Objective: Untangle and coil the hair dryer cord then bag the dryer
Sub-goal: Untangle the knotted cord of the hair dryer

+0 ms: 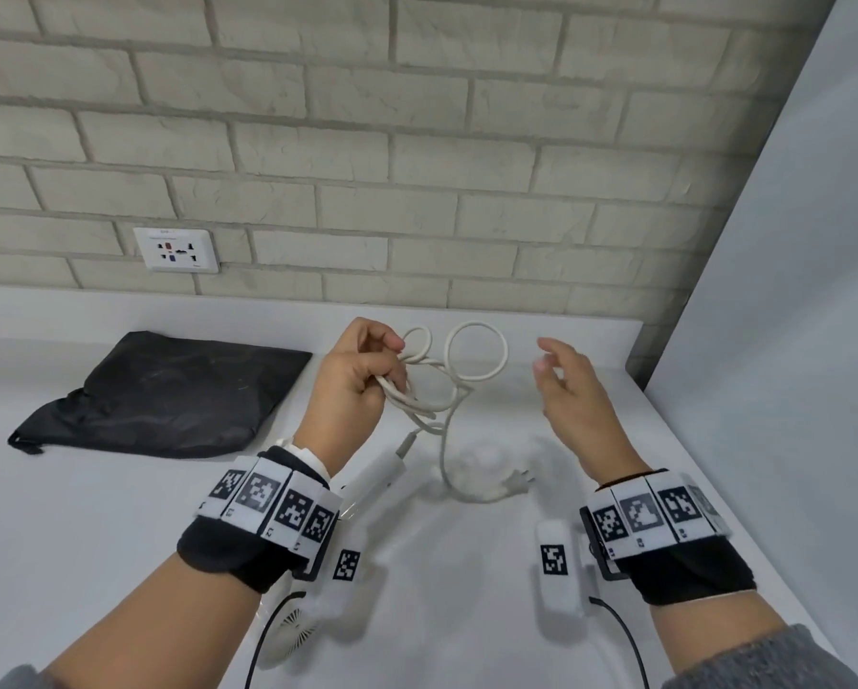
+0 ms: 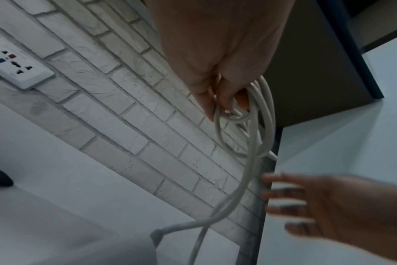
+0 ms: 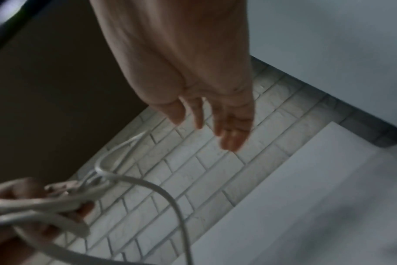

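The white hair dryer cord (image 1: 504, 351) is gathered in several loose loops, and my left hand (image 1: 382, 360) grips the bundle above the counter. Two loops stick out to the right of my fist. One strand drops to the plug (image 1: 516, 482) lying on the counter. The white hair dryer (image 1: 382, 474) lies under my left wrist, mostly hidden. My right hand (image 1: 561, 375) hovers to the right of the loops, fingers spread, touching nothing. In the left wrist view my fingers (image 2: 224, 100) curl round the cord (image 2: 249, 161). The right wrist view shows my right hand (image 3: 215, 123) empty. A black bag (image 1: 163, 390) lies flat at the left.
The white counter (image 1: 119, 514) ends at a brick wall with a socket plate (image 1: 176, 250). A tall white panel (image 1: 789, 290) closes off the right side. Thin black cables (image 1: 626, 639) trail from my wrist cameras near the front edge.
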`<state>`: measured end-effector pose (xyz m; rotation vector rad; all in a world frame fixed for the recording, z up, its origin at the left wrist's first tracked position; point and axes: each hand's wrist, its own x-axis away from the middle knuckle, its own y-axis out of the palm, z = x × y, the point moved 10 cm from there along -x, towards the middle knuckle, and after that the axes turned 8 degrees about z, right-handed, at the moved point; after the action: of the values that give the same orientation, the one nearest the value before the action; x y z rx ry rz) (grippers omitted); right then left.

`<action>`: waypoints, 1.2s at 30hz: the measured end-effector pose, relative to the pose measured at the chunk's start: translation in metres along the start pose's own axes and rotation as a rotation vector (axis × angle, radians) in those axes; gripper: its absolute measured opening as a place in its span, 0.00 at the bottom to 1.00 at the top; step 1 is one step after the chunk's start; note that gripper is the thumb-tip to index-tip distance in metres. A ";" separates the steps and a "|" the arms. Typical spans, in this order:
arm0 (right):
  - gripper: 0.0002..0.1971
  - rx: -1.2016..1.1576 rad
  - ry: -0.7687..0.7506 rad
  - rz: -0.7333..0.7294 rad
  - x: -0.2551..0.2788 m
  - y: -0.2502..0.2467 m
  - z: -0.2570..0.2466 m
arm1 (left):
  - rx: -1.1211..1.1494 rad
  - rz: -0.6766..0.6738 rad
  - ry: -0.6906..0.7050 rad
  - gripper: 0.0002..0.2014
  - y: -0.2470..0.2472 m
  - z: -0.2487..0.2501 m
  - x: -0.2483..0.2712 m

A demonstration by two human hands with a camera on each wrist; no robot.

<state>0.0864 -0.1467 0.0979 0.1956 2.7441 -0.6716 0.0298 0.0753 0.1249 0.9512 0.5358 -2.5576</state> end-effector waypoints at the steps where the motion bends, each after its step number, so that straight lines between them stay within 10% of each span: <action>1: 0.19 -0.095 -0.031 -0.033 0.003 0.002 -0.013 | -0.020 0.006 0.035 0.24 0.001 0.003 0.000; 6: 0.14 -0.367 0.031 -0.340 0.015 0.037 -0.037 | -0.092 0.019 0.144 0.19 0.005 0.017 0.003; 12: 0.11 -0.669 0.054 -0.324 0.018 0.028 -0.040 | -0.124 0.081 -0.017 0.24 -0.012 -0.006 -0.003; 20: 0.06 -0.414 0.010 -0.426 0.039 0.057 -0.024 | -0.158 0.043 -0.040 0.17 -0.004 -0.004 0.003; 27: 0.12 -1.047 0.202 -0.474 0.028 0.040 -0.028 | -0.275 0.051 -0.169 0.18 -0.011 -0.023 -0.002; 31: 0.11 -0.616 0.240 -0.429 0.030 0.040 0.003 | -0.282 0.101 -0.245 0.22 -0.026 -0.030 -0.010; 36: 0.23 0.225 -0.206 -0.362 0.022 0.031 0.010 | -0.193 0.185 -0.346 0.25 -0.046 -0.046 -0.014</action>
<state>0.0747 -0.1231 0.0693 -0.3135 2.5217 -1.0330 0.0437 0.1389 0.1122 0.4556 0.5519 -2.3790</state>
